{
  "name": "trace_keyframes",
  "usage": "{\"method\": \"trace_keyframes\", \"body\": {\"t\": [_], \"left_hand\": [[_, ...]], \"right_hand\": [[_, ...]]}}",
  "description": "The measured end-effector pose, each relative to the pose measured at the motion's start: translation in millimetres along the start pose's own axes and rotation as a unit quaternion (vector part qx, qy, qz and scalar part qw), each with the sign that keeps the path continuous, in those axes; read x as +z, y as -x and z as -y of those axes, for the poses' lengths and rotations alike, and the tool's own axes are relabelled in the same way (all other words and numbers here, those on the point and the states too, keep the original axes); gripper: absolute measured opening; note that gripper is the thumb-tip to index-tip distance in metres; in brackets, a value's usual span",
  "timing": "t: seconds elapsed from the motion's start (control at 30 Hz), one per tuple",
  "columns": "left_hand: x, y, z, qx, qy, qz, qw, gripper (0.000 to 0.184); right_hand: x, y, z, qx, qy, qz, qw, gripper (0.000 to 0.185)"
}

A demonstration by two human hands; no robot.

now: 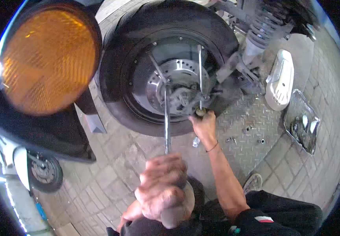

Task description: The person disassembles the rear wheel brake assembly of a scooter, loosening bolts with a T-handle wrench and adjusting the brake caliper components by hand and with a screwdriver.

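Note:
My left hand [162, 188], large and close to the camera, is closed round the lower end of a long metal bar [167, 126]. The bar runs up to the hub of a motor-scooter wheel [115, 70] with a drilled brake disc [182, 65]. Beside the hub, my right hand [204, 125] is closed round the dull yellowish end of a long thin metal rod [200, 78], seemingly a screwdriver whose tip is hard to make out. This rod passes in front of the disc and caliper [181, 97]. Another metal rod [157, 67] slants up-left from the hub.
Loose sockets or nuts [231, 139] lie on the patterned metal plate [244, 118]. At right are a white cover [281, 80] and a metal tray [315, 141] holding dark and white parts. Overhead hangs a shock absorber [262, 29]; an orange lamp [50, 63] fills the upper left.

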State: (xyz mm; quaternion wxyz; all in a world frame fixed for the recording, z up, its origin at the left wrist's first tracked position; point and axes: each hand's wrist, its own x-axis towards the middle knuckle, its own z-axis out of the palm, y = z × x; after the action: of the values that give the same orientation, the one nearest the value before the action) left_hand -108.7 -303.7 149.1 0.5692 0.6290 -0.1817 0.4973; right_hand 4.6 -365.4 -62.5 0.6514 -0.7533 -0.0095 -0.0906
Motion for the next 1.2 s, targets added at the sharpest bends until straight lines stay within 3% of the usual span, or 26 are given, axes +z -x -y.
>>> {"method": "trace_keyframes", "body": {"t": [0.03, 0.1, 0.17, 0.23, 0.27, 0.37, 0.4, 0.5, 0.53, 0.6, 0.73, 0.77, 0.8, 0.87, 0.93, 1.03, 1.07, 1.1, 1.13, 1.2], "left_hand": [[1, 2, -1, -0.008, 0.009, 0.011, 1.0, 0.045], [5, 2, -2, -0.024, 0.027, 0.031, 0.999, 0.044], [0, 2, -6, -0.042, 0.011, 0.051, 0.998, 0.047], [-4, 1, -9, -0.053, 0.008, 0.076, 0.996, 0.052], [-3, -1, -11, -0.086, 0.016, 0.046, 0.995, 0.055], [7, -16, -21, -0.127, -0.005, 0.044, 0.991, 0.063], [16, -21, -24, -0.189, 0.043, -0.104, 0.976, 0.063], [12, -10, -26, -0.253, 0.103, -0.251, 0.929, 0.062], [8, 10, -19, -0.21, 0.164, -0.132, 0.955, 0.062], [13, 20, -15, -0.174, 0.216, -0.01, 0.961, 0.061], [20, 12, -10, -0.089, 0.103, 0.002, 0.991, 0.061], [21, 5, -13, -0.105, 0.105, -0.028, 0.989, 0.061], [22, -3, -16, -0.119, 0.107, -0.059, 0.985, 0.06], [30, -26, -18, -0.177, -0.005, -0.173, 0.969, 0.059], [34, -30, -14, -0.167, -0.113, -0.241, 0.949, 0.059], [14, 16, 1, -0.145, 0.015, -0.215, 0.966, 0.056], [13, 20, 4, -0.139, 0.044, -0.21, 0.967, 0.056], [8, 21, 7, -0.081, 0.043, -0.062, 0.994, 0.045], [4, 21, 9, -0.021, 0.035, 0.083, 0.996, 0.035], [3, 20, 10, 0.04, 0.012, 0.21, 0.977, 0.025]], "right_hand": [[-2, 3, -11, 0.011, 0.003, 0.007, 1.0, 0.032], [-25, -3, 0, 0.082, 0.207, 0.073, 0.972, 0.031], [-33, -12, 0, 0.035, 0.21, 0.03, 0.977, 0.029], [-39, -7, 18, 0.101, 0.206, 0.023, 0.973, 0.034], [-41, -5, -6, 0.053, 0.208, 0.017, 0.977, 0.038], [-64, 5, -24, 0.066, 0.251, -0.006, 0.966, 0.038], [-68, 12, -32, 0.018, 0.288, -0.057, 0.956, 0.038], [-78, 15, -18, 0.068, 0.197, -0.02, 0.978, 0.038], [-78, 14, -4, 0.039, 0.201, -0.037, 0.978, 0.039], [-81, 9, -6, 0.063, 0.199, -0.004, 0.978, 0.038], [-91, 23, -31, 0.072, 0.229, 0.042, 0.97, 0.035], [-96, 28, -39, 0.061, 0.269, 0.041, 0.96, 0.034], [-105, 29, -26, 0.119, 0.227, 0.054, 0.965, 0.033], [-121, 35, -30, 0.102, 0.244, 0.039, 0.964, 0.032], [-136, 39, -31, 0.082, 0.258, 0.025, 0.962, 0.032], [-156, 43, -26, 0.138, 0.343, 0.074, 0.926, 0.034], [-156, 49, -37, 0.009, 0.389, 0.024, 0.921, 0.038], [-158, 51, -47, -0.12, 0.427, -0.024, 0.896, 0.043], [-154, 43, -16, -0.128, 0.43, -0.019, 0.894, 0.043], [-139, 35, 63, 0.008, 0.214, 0.086, 0.973, 0.043]]}}
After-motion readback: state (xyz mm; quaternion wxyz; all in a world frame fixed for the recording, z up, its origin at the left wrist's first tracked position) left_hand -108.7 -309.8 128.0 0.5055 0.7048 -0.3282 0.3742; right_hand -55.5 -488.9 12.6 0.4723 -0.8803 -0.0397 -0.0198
